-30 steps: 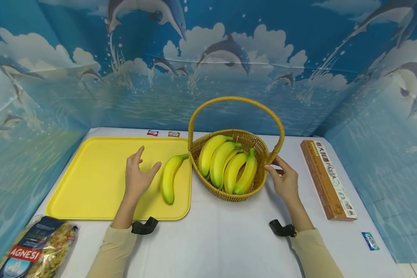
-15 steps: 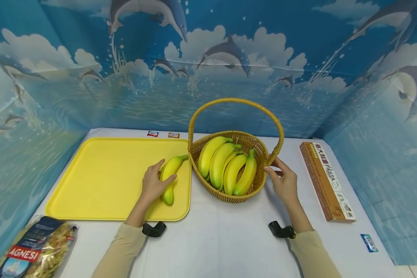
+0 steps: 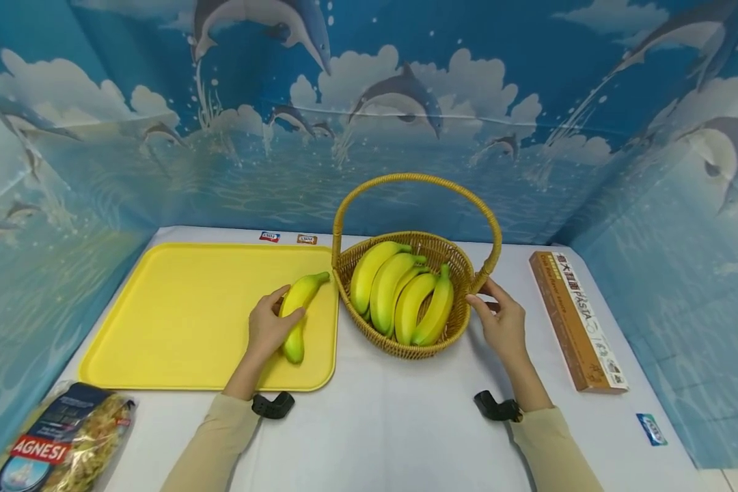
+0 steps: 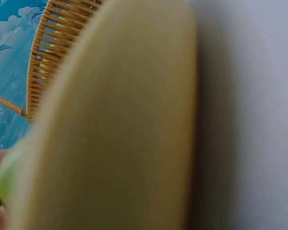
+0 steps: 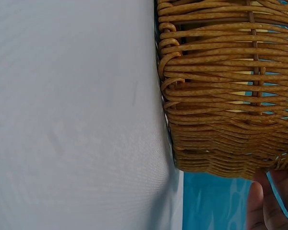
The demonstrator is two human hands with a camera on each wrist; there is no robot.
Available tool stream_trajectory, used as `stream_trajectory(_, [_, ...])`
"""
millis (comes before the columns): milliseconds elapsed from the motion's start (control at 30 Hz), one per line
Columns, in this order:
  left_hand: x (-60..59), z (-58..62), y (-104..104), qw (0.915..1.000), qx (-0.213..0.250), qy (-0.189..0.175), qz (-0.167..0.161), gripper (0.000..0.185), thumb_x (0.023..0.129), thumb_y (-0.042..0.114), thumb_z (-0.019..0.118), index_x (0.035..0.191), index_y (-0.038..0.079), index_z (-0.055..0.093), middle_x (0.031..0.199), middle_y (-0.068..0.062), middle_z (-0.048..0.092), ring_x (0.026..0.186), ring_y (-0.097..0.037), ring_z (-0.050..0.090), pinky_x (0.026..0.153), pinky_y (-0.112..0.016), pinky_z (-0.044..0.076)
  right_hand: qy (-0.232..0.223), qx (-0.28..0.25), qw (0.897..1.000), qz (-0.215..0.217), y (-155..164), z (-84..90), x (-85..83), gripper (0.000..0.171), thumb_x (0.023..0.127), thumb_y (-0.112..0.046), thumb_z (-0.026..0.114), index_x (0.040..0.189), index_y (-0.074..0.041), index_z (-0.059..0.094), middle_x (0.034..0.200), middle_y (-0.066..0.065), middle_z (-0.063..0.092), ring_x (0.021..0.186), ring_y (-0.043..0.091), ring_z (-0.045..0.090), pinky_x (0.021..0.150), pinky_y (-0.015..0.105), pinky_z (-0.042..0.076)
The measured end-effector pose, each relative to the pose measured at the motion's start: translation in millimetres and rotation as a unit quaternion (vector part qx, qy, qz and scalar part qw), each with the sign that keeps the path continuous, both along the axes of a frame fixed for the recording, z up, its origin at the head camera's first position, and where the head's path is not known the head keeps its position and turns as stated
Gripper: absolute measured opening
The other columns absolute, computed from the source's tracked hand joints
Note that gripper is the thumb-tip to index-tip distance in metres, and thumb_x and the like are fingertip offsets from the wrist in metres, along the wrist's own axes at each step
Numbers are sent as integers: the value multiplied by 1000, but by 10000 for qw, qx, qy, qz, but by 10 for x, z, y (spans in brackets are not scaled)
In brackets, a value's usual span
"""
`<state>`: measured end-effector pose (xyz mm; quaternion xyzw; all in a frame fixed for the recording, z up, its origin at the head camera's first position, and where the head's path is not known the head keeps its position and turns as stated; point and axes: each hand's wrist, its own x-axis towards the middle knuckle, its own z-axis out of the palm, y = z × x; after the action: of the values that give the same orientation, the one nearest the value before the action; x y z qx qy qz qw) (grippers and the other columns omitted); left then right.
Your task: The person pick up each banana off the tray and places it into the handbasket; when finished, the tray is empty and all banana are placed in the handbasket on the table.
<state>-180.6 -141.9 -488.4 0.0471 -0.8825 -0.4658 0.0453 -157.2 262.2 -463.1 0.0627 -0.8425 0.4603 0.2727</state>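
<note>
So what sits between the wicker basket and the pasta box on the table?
In the head view, only the right hand against the wicker basket; beyond it, bare white table up to the pasta box.

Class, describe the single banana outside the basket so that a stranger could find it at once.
Find the yellow tray left of the basket. Near its right edge lies one banana, gripped by the left hand. Unlike the bunch in the basket, it lies alone.
</note>
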Motion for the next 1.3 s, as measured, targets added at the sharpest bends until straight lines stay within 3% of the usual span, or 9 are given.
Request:
stream_trajectory(100, [17,67,-39,9993,281,165,204,60,84,22,74,139,9,56,115,-18,61,94,-28,57,75,-28,45,10,22,10000,24,-7,15,-26,46,86,0,71,131,0,61,112,22,69,99,-17,50,78,1,42])
stream_trajectory(233, [58,243,-76,9969,519,473,365,57,83,19,76,136,8,58,114,-19,61,91,-28,53,78,-31,43,31,49,10000,51,-32,58,-31,44,87,0,70,130,2,61,111,23,69,99,-16,51,78,0,42])
stream_trajectory(400, [125,502,9,9930,713,917,225,57,81,16,77,135,7,59,113,-20,61,95,-29,52,86,-37,43,-35,71,10000,22,-35,70,-27,44,89,-1,68,131,3,59,111,24,68,99,-16,50,78,0,42])
stream_trajectory(533, [179,668,158,9903,726,1171,169,57,81,18,77,134,8,59,109,-18,60,89,-30,54,81,-38,45,-113,72,9999,25,2,25,-43,46,90,-7,69,134,-3,59,113,21,69,100,-16,51,79,1,43])
stream_trajectory(667, [209,751,255,9882,666,1331,353,57,80,19,77,133,8,60,106,-16,60,82,-28,56,73,-34,46,-47,72,10000,49,15,2,-43,45,89,-6,69,133,-2,60,111,22,69,99,-16,51,78,1,43])
stream_trajectory(833, [253,802,310,9836,821,1550,418,57,79,18,78,133,9,61,105,-16,62,82,-27,58,73,-32,47,-46,53,10000,15,18,8,-35,43,90,-6,69,132,-1,61,110,23,69,99,-16,51,78,1,43])
stream_trajectory(1067, [307,933,483,9734,1021,2051,-48,57,77,16,78,131,9,63,105,-16,63,89,-27,59,78,-37,50,-118,73,9999,-25,26,11,-16,44,90,-8,70,132,-1,60,112,22,69,100,-17,50,78,1,43])
stream_trajectory(1300, [212,998,944,9678,698,2245,-899,57,79,24,76,133,10,62,105,-13,63,87,-23,57,74,-35,49,-45,40,10000,19,30,-18,-15,45,89,-4,69,132,0,60,111,22,69,99,-17,51,78,1,43])
